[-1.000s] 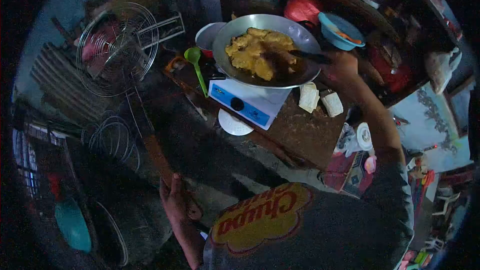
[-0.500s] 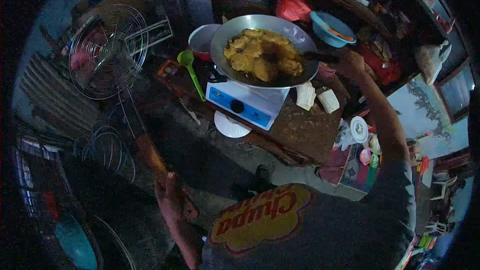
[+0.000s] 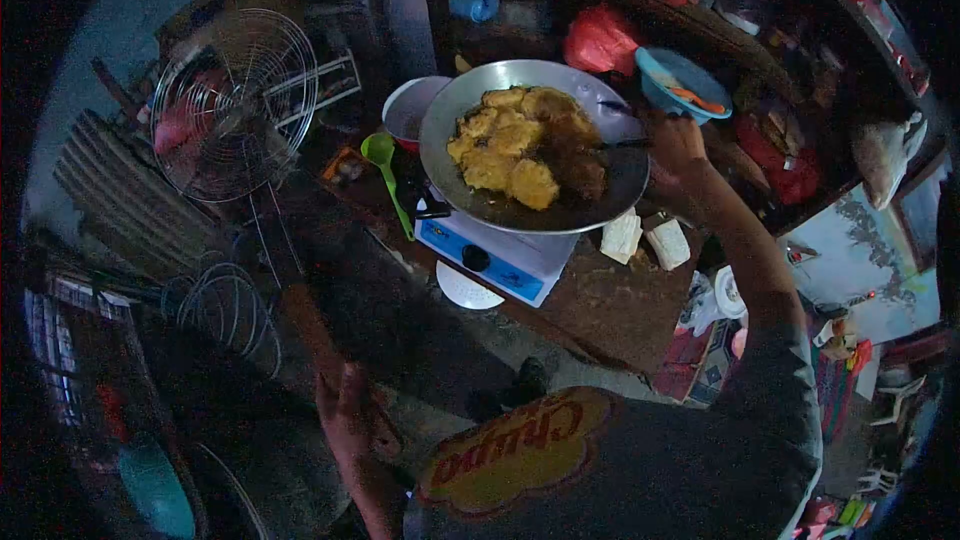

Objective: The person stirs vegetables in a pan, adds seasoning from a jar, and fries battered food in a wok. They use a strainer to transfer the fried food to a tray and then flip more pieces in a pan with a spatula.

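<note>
My left hand [image 3: 350,405] is closed round the wooden handle of a wire skimmer [image 3: 238,105], whose round mesh is raised at the upper left, apart from the wok. My right hand [image 3: 680,155] grips a dark-handled cooking utensil [image 3: 626,144] at the wok's right side; its working end is lost among the food and dark oil. Inside the metal wok [image 3: 436,155] lie several golden fritters [image 3: 495,145], with browner ones at the right. The wok sits on a white and blue stove [image 3: 510,275] with a black knob.
A green ladle [image 3: 388,175] lies left of the stove, beside a pale bowl [image 3: 415,110]. Two white blocks [image 3: 622,236] rest on the wooden table [image 3: 625,305]. A blue basin [image 3: 665,85] and red plastic bag [image 3: 600,38] stand behind. A white perforated disc [image 3: 468,287] shows below the stove.
My right hand has come in closer to the wok's rim with the utensil, and the fritters have shifted. The view has tilted slightly upward. My left hand still holds the skimmer raised.
</note>
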The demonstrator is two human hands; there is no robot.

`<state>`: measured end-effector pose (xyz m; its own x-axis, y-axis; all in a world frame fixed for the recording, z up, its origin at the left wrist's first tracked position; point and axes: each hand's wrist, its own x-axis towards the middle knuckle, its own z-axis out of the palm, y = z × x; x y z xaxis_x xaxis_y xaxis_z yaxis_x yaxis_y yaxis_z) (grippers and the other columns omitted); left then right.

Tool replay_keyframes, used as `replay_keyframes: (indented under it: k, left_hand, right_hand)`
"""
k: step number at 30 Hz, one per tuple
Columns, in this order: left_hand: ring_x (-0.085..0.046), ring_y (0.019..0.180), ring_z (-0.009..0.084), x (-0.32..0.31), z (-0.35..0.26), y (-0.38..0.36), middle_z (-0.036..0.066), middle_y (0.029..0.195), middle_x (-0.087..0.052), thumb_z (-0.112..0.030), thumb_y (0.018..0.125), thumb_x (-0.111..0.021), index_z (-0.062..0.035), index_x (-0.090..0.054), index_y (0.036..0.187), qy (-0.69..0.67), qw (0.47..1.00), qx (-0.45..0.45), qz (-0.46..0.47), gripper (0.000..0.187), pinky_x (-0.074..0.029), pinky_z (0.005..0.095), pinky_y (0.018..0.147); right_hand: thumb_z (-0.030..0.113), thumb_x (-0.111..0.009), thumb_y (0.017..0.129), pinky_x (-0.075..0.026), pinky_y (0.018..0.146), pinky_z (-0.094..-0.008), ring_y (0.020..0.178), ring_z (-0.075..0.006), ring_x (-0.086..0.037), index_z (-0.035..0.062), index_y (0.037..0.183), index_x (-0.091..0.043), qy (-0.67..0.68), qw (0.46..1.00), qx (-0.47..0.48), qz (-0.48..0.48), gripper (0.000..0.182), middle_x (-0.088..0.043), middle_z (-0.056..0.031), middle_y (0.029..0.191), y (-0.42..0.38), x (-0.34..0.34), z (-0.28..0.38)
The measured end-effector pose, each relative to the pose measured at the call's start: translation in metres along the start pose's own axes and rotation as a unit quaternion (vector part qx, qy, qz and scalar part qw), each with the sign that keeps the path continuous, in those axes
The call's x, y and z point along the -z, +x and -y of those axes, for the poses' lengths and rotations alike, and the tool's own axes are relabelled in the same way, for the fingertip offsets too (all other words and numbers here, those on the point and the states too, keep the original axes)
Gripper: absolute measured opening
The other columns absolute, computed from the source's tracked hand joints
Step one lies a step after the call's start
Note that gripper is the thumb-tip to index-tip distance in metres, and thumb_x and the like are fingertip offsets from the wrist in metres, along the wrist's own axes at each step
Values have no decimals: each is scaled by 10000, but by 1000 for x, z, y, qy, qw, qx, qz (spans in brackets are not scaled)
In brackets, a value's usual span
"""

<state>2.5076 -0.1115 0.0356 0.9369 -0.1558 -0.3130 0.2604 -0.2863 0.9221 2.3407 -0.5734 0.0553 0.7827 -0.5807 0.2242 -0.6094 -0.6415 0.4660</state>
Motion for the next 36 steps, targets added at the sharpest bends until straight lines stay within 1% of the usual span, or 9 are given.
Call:
replay_keyframes:
  k: [2,4,5,7,17,23,26,29,36]
  left_hand:
    - [-473,617,103,-5,-15,-3,35,735,-494,-285,745,-578,-38,-415,1087,-81,991,8,111,453,-375,253,507]
    - [-463,578,101,-12,-12,-5,18,690,-479,-279,750,-571,-43,-427,1045,-64,997,11,52,404,-364,246,478]
    - [-453,539,100,-16,-12,-5,2,644,-464,-273,755,-565,-49,-440,1004,-49,999,13,-8,357,-352,239,449]
    - [-444,523,97,-22,-15,-6,-9,629,-455,-273,758,-561,-54,-441,973,-51,999,-6,16,330,-348,234,444]
    - [-430,511,102,-41,-16,-15,-6,606,-424,-275,772,-544,-52,-444,924,-87,994,-55,38,289,-362,246,468]
    - [-446,518,111,-41,-24,-15,12,623,-452,-272,779,-529,-38,-439,924,-99,991,-28,80,290,-379,257,479]
    - [-450,525,109,-42,-20,-18,15,644,-464,-270,779,-531,-41,-441,946,-52,996,-21,63,297,-383,259,482]
    - [-449,525,110,-44,-22,-20,18,657,-464,-254,776,-539,-39,-443,965,-80,994,-9,76,302,-378,260,477]
    - [-450,562,103,-46,-28,-23,16,676,-468,-227,785,-530,-39,-451,977,-100,991,-22,85,280,-374,252,495]
  right_hand:
    - [173,-498,696,-422,694,-388,811,-252,-547,117,1080,-451,32,998,20,-42,391,-508,-138,1005,1,-7,-11]
    - [183,-515,686,-424,686,-387,797,-244,-552,140,1124,-419,60,992,56,-93,451,-501,-128,1022,10,-42,-26]
    - [177,-524,680,-421,698,-392,809,-248,-548,154,1152,-391,113,993,22,-9,492,-490,-125,1041,19,-68,-29]
    - [171,-534,674,-417,711,-396,822,-252,-544,169,1181,-363,167,983,-12,74,535,-478,-122,1059,28,-85,-24]
    - [244,-607,648,-343,852,-411,1008,-265,-450,153,1174,-384,36,995,90,2,578,-462,-113,1083,-1,-30,-12]
    - [247,-615,624,-351,838,-432,858,-281,-531,163,1217,-319,34,991,132,-5,668,-463,-124,1084,-4,-36,12]
    - [230,-572,658,-354,831,-436,810,-276,-551,169,1235,-290,19,990,44,134,645,-451,-130,1106,4,-45,21]
    - [217,-538,685,-354,826,-433,809,-251,-559,169,1237,-287,-39,995,58,77,608,-462,-124,1109,9,-62,24]
    - [244,-558,675,-400,741,-399,761,-211,-568,189,1163,-411,25,992,22,123,513,-548,-103,975,-3,-50,13]
